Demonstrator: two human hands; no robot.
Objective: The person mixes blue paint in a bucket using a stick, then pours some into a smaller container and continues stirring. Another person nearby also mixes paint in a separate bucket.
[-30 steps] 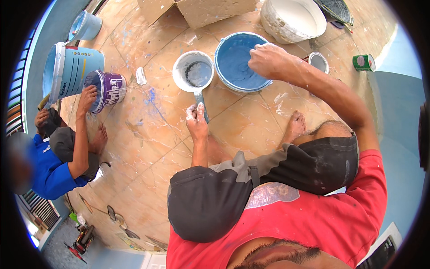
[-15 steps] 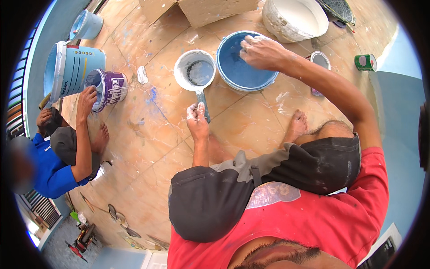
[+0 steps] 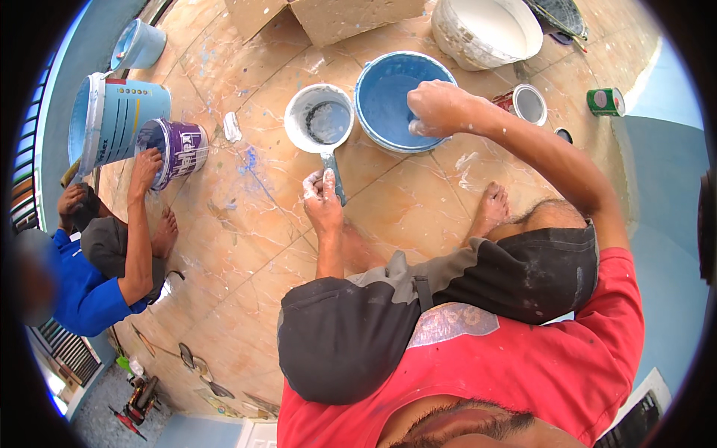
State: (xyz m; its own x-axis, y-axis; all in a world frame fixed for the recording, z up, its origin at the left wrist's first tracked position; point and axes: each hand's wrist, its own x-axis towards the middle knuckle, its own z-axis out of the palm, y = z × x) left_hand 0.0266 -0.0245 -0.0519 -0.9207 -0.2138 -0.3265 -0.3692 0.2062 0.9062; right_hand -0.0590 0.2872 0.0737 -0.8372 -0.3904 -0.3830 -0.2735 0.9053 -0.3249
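Observation:
My left hand (image 3: 323, 203) is closed at the dark grey handle of a white dipper (image 3: 297, 134), thumb along the handle. White smears mark its fingers. Some grey-blue residue shows inside the dipper's bowl. Just right of it stands a round bucket of blue paint (image 3: 385, 93). Over the right part of this bucket my right hand (image 3: 437, 108) is curled into a fist, knuckles up. Whatever its fingers hold, if anything, is hidden from view.
At the left, a person in a blue shirt (image 3: 89, 287) reaches to a purple bucket (image 3: 183, 153) beside a large light-blue bucket (image 3: 131, 123). A tub of white paint (image 3: 497, 33), a cardboard box (image 3: 351, 19), an open tin (image 3: 529, 104) and a green can (image 3: 603, 102) stand around.
My right hand has moved from the far side of the blue paint toward the bucket's near right side. The left hand stays by the dipper's handle. The view has shifted slightly.

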